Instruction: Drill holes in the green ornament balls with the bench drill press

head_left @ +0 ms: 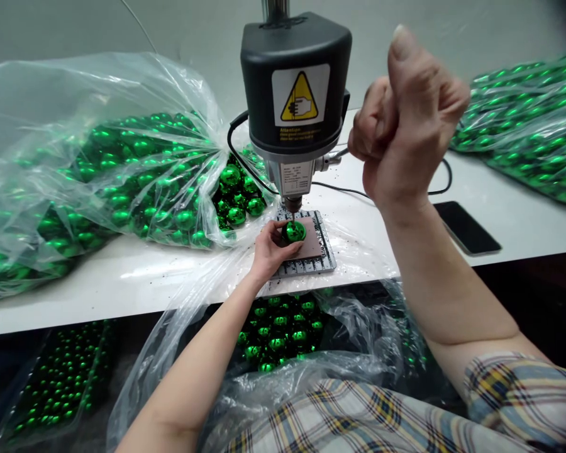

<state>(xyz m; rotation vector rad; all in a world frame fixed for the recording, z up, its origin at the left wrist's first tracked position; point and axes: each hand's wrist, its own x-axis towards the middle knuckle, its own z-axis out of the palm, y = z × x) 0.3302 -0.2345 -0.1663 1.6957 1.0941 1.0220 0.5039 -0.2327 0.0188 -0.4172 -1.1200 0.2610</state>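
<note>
My left hand [268, 250] is closed around a shiny green bauble [294, 232], thumb at the front and fingers at the far side. The bauble rests on a flat pinkish pad [314, 241] on the slotted metal base [330, 261] of a small drill press [296, 82]. Its thin bit [293, 217] points straight down and meets the top of the bauble, as far as I can see. Raised to the right of the motor head, my right hand [408, 119] is curled into a fist with the thumb on top. Whatever lies inside those fingers is hidden.
A clear plastic bag [122, 82] of green baubles lies left, its mouth near the drill. Another filled bag [528, 119] stands right. A phone [466, 226] lies by the table edge. Below it, an open bag [358, 371] holds more baubles. Dark shavings dot the white table [146, 277].
</note>
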